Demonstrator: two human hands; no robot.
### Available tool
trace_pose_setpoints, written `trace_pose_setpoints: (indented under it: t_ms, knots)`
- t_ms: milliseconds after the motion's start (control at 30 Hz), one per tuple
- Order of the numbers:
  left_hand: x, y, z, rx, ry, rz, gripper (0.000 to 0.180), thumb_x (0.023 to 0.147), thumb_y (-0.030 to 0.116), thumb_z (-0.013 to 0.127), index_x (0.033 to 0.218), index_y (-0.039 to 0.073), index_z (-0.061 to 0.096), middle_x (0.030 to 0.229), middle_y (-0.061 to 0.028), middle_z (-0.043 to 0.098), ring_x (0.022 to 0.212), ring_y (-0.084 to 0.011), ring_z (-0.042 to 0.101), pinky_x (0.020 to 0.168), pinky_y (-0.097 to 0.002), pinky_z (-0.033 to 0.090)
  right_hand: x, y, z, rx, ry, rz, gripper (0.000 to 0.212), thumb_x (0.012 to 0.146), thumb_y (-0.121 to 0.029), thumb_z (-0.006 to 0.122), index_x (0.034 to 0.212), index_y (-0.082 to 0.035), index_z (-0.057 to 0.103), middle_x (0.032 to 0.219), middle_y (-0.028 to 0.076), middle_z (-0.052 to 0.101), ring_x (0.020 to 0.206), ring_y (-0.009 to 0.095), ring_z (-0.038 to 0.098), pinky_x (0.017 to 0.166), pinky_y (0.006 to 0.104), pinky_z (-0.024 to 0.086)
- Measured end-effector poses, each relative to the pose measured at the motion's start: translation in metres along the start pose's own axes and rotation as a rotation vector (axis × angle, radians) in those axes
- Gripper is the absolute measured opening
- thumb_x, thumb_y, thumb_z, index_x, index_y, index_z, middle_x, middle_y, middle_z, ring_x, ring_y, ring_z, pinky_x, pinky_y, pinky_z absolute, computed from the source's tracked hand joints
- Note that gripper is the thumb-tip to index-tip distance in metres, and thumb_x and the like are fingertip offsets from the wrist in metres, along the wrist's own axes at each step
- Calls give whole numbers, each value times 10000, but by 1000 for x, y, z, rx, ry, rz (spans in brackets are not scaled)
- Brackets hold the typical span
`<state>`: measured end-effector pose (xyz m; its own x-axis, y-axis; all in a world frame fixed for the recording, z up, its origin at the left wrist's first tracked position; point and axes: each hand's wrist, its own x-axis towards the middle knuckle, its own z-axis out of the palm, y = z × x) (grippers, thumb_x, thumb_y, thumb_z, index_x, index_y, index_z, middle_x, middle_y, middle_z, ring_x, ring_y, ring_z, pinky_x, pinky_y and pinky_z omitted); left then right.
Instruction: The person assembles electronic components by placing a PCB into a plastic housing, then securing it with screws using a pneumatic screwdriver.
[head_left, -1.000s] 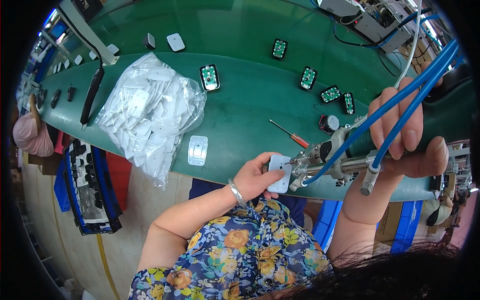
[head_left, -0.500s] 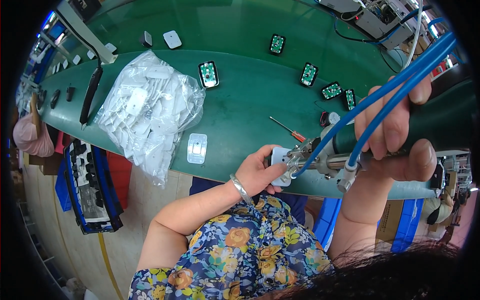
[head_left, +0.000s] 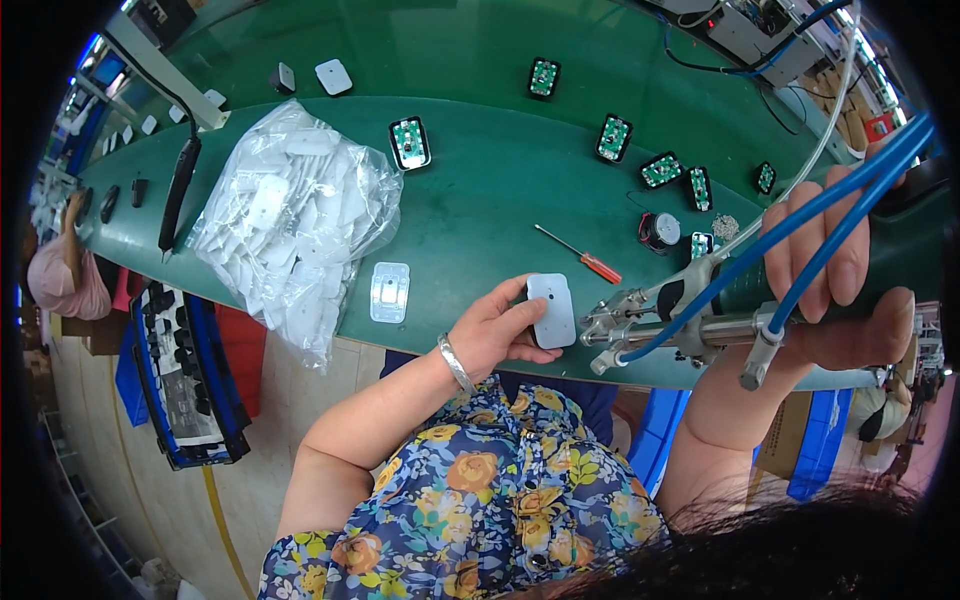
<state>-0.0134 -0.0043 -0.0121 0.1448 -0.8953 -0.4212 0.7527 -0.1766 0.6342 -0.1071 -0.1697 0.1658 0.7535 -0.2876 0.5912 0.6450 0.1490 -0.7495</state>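
My left hand (head_left: 488,328) grips a small white plastic case (head_left: 556,318) with rounded corners, thumb on top, at the table's near edge. One dark hole shows in its face. My right hand (head_left: 825,262) is wrapped round a power screwdriver with a metal head (head_left: 712,330) and blue hoses (head_left: 850,205). The head points left toward the case, and a short gap lies between its tip and the case. Beyond them lies a hand screwdriver (head_left: 598,267) with a red handle. A translucent plastic cover (head_left: 390,292) lies to the left of my left hand.
A clear bag (head_left: 300,205) full of white covers hangs over the table's near edge. Black cases with green circuit boards (head_left: 613,138) stand across the green table (head_left: 480,200). A soldering iron (head_left: 181,190) hangs at left. Small screws (head_left: 726,227) lie near a round black part (head_left: 659,231).
The power screwdriver has drawn back to the right, off the case. My left hand has shifted slightly left with the case, whose face now shows more fully.
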Motion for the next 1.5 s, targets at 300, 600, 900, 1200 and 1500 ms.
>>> trace_pose_setpoints:
  t_ms: [300,600,900,1200,1500]
  knots:
    - [-1,3,9,-72,-36,-5,417,879,184,448,1253,64,311,988,-130,557,809,-232,614,672,-301,538,-1,-1,0,31,-44,-28,609,680,-300,656,1139,-73,325,683,-49,519,549,51,501,512,163,462]
    - [-3,5,14,-86,-6,71,399,875,163,455,1231,34,328,966,-133,564,785,-229,616,657,-308,543,-1,2,1,51,-58,2,544,674,-260,665,1082,-69,360,679,-26,532,541,63,505,504,183,458]
    - [5,6,2,48,107,151,359,876,160,448,1204,42,364,1009,-114,550,853,-225,601,669,-312,543,-2,-6,-7,-74,17,-30,573,723,-262,604,1151,-4,324,728,-1,480,571,69,467,558,186,402]
    - [7,-9,9,-59,-52,57,430,881,175,455,1258,57,284,1035,-130,529,857,-241,595,713,-331,529,-8,-12,0,23,2,-38,614,725,-304,626,1158,21,335,734,-26,490,560,41,478,554,178,422]
    - [-5,0,17,-54,-70,74,414,882,141,429,1264,71,287,1053,-128,520,884,-245,587,720,-336,528,-11,-18,1,-23,24,8,625,699,-345,660,1125,9,370,719,-39,520,558,40,516,572,190,463]
